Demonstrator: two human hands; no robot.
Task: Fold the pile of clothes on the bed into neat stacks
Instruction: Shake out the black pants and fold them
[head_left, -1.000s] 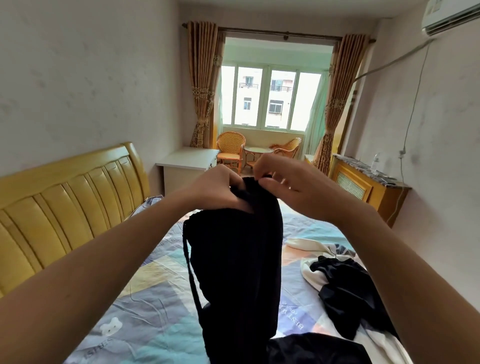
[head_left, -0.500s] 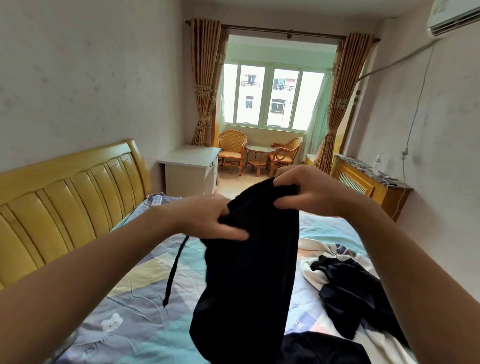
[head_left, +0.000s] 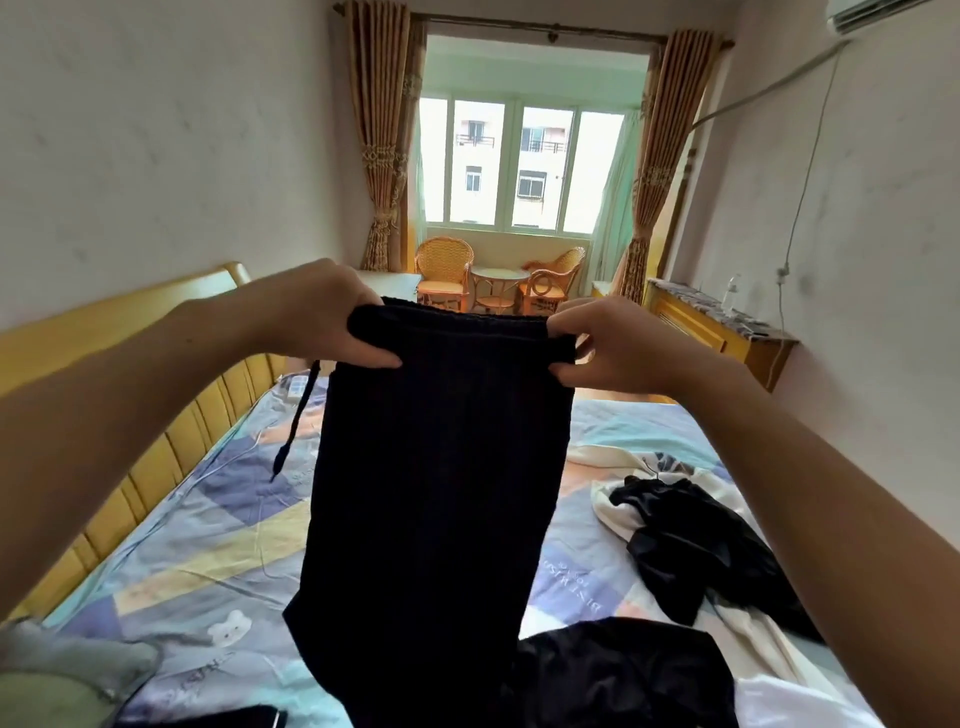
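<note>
Both hands up: the left hand (head_left: 317, 317) pinches one end of the waistband, the right hand (head_left: 618, 348) pinches the other, and the black trousers (head_left: 436, 493) hang in the air above the bed (head_left: 208, 545), with the drawstring (head_left: 296, 415) dangling loose at the left. To do this well, I'd say keep the waistband taut and level, line the legs up one over the other, then lay them flat on the bed before folding. The heap (head_left: 691, 545) of dark and cream clothes at the right is not yet folded.
</note>
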